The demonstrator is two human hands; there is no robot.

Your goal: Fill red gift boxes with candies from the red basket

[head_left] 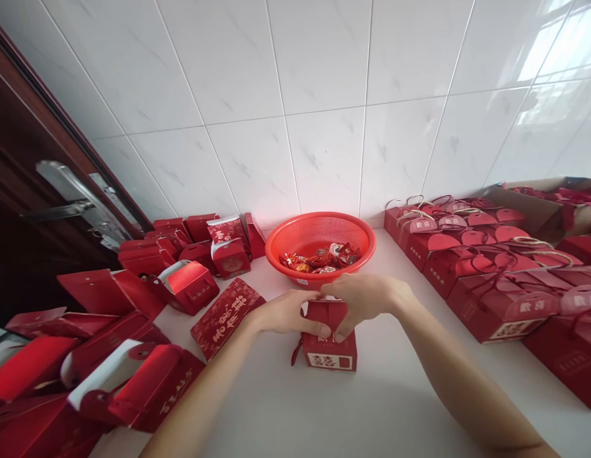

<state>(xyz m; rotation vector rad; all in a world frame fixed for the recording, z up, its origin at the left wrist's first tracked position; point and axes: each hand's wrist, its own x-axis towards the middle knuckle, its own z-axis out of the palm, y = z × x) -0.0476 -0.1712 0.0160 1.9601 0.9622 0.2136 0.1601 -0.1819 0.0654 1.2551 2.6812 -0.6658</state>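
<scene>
A small red gift box (331,346) stands upright on the white table in front of me, its pale panel with dark characters facing me. My left hand (292,313) pinches the left side of its top, thumb on the front flap. From the right, my right hand (364,299) is closed over the same top, its thumb pressed near the other one. A dark red ribbon (296,352) hangs at the box's left side. Just behind is a red plastic basket (320,219) with wrapped sweets (324,257) in it. Fingers at the back of the box are partly hidden.
Rows of closed red boxes (495,299) with cord handles stand on the right, a cardboard carton (524,207) behind them. Open red boxes (185,286) crowd the left, beside a flat-lying red patterned box (227,316). A tiled wall (324,152) and a dark door (32,127) bound the table.
</scene>
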